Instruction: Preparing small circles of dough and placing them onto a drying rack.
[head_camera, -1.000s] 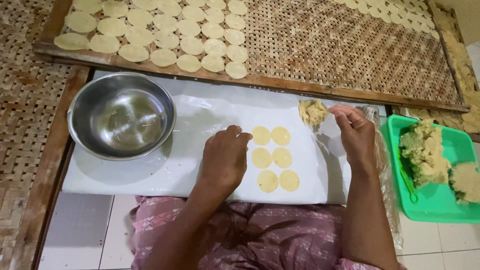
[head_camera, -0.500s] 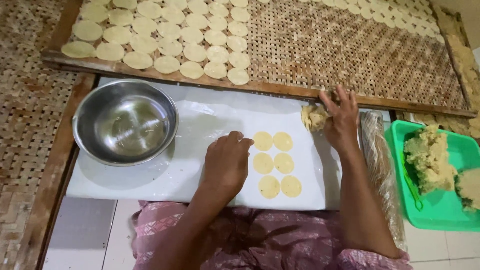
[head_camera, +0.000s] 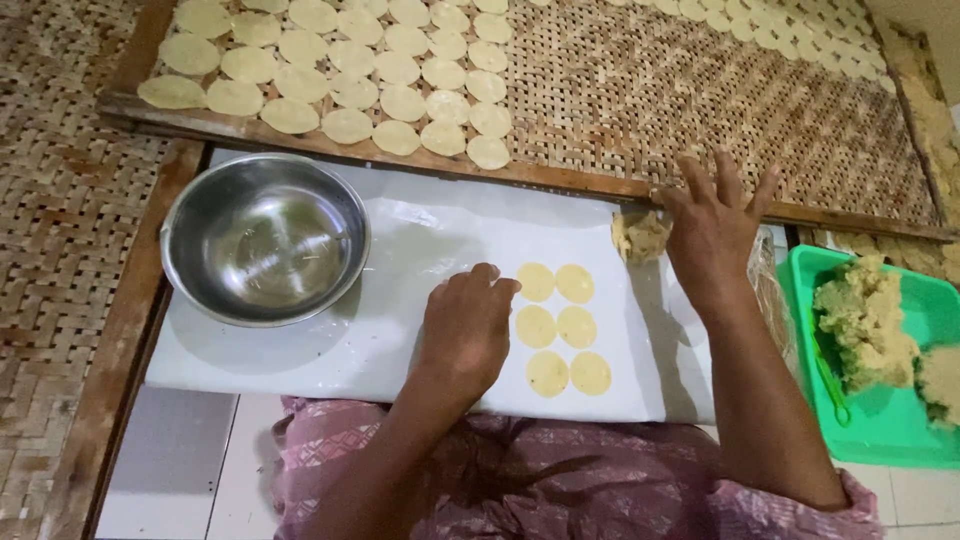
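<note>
My left hand (head_camera: 465, 330) lies flat on the white sheet (head_camera: 330, 340), holding nothing, fingers (head_camera: 487, 280) loosely together and just left of the six flat dough discs (head_camera: 561, 327). My right hand (head_camera: 712, 228) is spread wide with fingers (head_camera: 728, 180) splayed, its thumb side touching the dough lump (head_camera: 638, 236) just above and right of the discs. Left of the discs sits the steel bowl (head_camera: 265, 238), above them the woven tray (head_camera: 640, 90), and right of them the green tub (head_camera: 885, 420).
</note>
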